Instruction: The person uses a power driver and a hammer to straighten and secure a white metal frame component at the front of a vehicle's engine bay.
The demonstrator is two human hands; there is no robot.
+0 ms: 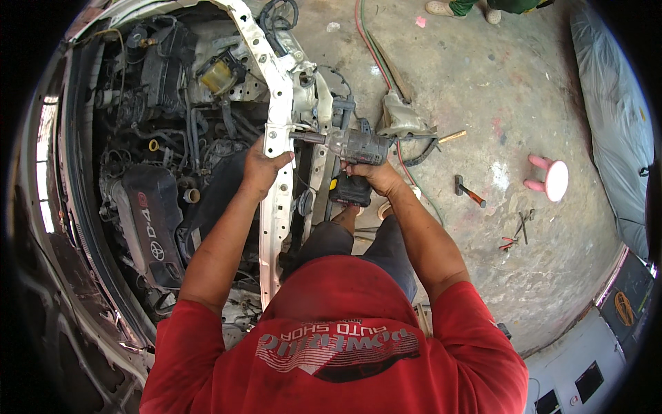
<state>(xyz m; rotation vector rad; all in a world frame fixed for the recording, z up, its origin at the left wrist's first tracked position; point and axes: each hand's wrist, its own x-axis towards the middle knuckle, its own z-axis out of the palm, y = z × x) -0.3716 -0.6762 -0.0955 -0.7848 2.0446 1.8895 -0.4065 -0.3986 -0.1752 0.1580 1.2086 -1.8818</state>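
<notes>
My right hand (378,178) is wrapped round the grip of a dark cordless impact wrench (362,146), its battery pack (349,190) hanging below the grip. The wrench lies level and points left. Its long socket (308,137) reaches the outer side of a white car-body crossmember (272,234), close to a bolt; I cannot tell whether it sits on a fastener. On the engine-bay side, my left hand (261,172) grips that crossmember just below the socket. The thumb lies across its top face, and the other fingers are hidden.
The engine bay, with a black engine cover (153,224) and a yellowish reservoir (219,76), lies left. On the concrete floor at right are a hammer (470,191), red-handled pliers (509,243), a pink stool (552,178) and hoses (369,41). Another person's shoes (439,8) show at the top.
</notes>
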